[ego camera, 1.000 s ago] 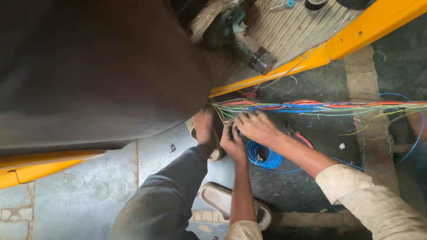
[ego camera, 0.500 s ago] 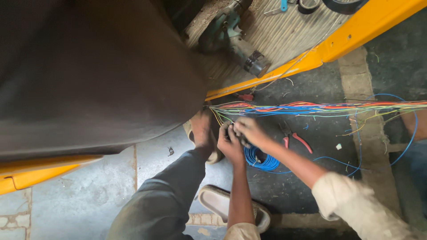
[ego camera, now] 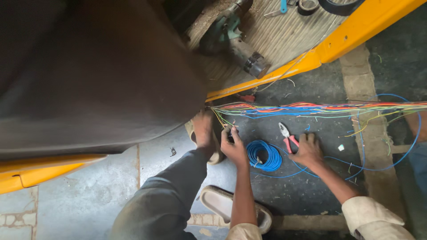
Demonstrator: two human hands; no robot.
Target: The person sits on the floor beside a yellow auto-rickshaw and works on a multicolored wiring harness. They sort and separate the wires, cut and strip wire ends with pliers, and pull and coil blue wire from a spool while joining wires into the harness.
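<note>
Dark brown curved bodywork (ego camera: 98, 75) fills the upper left, edged by a yellow painted metal frame (ego camera: 351, 33) that borders a ribbed floor mat (ego camera: 284, 35). From under the panel's edge a long bundle of multicoloured thin wires (ego camera: 320, 108) stretches rightward above the stained concrete floor (ego camera: 89, 195); it looks gathered but unbound, with loose strands straying near the root, so the wiring seems only partly dressed. A coil of blue insulated wire (ego camera: 264, 155) lies on the floor between the hands, mostly wound. The left hand (ego camera: 233, 146) is closed around a small dark object at the bundle's root; what it is cannot be told. The right hand (ego camera: 307, 150) rests with fingers spread on the red-handled pliers (ego camera: 287, 135), not yet lifted.
</note>
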